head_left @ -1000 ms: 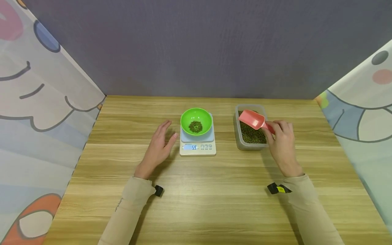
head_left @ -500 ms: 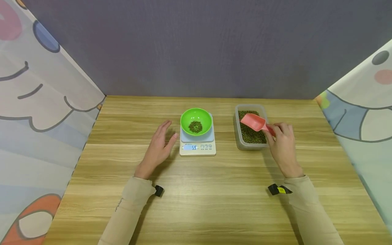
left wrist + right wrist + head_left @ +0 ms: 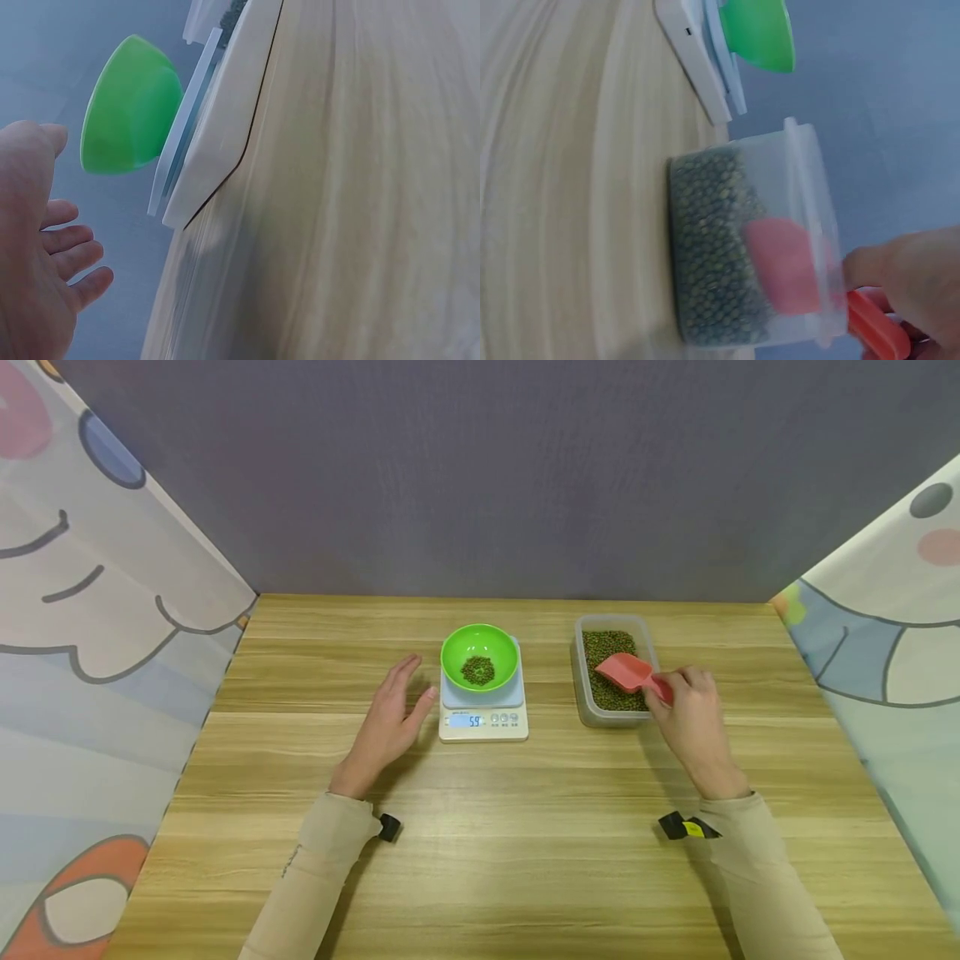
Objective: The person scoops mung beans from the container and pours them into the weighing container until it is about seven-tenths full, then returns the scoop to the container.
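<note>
My right hand (image 3: 690, 722) pinches the handle of a red scoop (image 3: 626, 672) at the right side of a clear plastic container (image 3: 585, 708). Small green beans (image 3: 712, 247), which look like mung beans, fill part of that container. In the right wrist view the scoop's bowl is inside the container walls, its edge at the beans' surface. My left hand (image 3: 386, 718) lies relaxed beside the kitchen scale (image 3: 483, 731), fingers extended, holding nothing. On the scale stands a green bowl (image 3: 459, 652) with a small heap of beans (image 3: 478, 671) in it. The display reads about 5.9.
Everything stands on a wood-grain table (image 3: 480, 843). A grey wall (image 3: 510, 485) rises behind it, and cartoon-printed cloth (image 3: 112, 635) hangs at both sides. Between scale and container lies a strip of tabletop.
The scoop has come down and slightly towards me, tilting into the container, with my right hand following it. My left hand, the bowl and the reading stay the same.
</note>
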`<state>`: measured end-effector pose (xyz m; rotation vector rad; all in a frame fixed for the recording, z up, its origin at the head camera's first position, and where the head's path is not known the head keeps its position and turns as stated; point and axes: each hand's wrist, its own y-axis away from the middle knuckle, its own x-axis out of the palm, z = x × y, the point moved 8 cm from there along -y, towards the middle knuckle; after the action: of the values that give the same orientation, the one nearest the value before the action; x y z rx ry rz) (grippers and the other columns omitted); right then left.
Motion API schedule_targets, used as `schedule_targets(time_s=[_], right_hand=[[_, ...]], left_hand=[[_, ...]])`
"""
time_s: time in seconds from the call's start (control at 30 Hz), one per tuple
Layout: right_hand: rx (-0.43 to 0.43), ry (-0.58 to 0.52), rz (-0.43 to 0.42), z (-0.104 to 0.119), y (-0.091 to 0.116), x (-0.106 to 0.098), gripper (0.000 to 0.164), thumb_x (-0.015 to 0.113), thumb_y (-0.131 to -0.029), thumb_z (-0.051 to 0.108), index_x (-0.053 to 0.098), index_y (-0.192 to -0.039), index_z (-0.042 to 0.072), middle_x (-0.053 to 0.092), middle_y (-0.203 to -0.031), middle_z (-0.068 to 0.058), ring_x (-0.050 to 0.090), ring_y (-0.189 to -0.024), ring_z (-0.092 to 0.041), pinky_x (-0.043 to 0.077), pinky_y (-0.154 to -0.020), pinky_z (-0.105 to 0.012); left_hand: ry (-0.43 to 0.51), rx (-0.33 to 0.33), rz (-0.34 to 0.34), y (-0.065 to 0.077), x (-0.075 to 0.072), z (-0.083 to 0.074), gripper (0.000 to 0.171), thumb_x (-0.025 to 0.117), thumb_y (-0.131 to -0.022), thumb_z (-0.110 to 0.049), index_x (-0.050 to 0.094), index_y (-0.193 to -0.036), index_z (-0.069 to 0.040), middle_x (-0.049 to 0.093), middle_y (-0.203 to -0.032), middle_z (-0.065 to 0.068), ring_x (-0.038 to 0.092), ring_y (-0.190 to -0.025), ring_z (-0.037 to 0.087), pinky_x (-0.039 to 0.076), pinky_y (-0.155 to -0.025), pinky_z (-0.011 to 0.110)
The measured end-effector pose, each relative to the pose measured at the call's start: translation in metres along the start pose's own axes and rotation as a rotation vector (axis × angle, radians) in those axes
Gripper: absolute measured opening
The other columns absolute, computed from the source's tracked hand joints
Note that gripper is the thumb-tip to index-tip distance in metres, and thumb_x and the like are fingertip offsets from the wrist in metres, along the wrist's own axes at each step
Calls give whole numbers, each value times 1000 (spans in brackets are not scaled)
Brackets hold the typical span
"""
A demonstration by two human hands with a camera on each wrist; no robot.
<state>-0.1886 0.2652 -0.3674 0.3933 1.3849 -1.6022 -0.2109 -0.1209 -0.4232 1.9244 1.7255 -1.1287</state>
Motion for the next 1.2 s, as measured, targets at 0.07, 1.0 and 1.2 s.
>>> schedule_targets(time_s=[0.07, 1.0, 1.2], right_hand=[[-6, 4, 15, 2, -1, -1, 20, 71, -75, 5, 67, -84, -13, 60, -76, -24, 48, -69, -35, 41, -59, -45], [80, 55, 157, 7, -8, 23, 22, 70, -80, 8, 66, -87, -13, 58, -79, -25, 49, -77, -38, 46, -64, -50], [86, 63, 201, 11, -10, 30, 24, 70, -81, 8, 65, -90, -14, 56, -79, -25, 48, -77, -39, 45, -65, -50]], left_hand=[[-1, 0, 1, 0, 0, -1, 67, 39, -98, -47, 30, -147, -2, 31, -150, 18, 28, -136, 31, 26, -111, 52], [14, 25, 3, -3, 2, -4, 67, 39, -98, -46, 30, -145, 1, 31, -149, 20, 28, -135, 32, 26, -111, 54], [20, 29, -2, -3, 2, -5, 67, 40, -98, -45, 31, -145, 2, 31, -149, 21, 28, -135, 32, 26, -111, 53]])
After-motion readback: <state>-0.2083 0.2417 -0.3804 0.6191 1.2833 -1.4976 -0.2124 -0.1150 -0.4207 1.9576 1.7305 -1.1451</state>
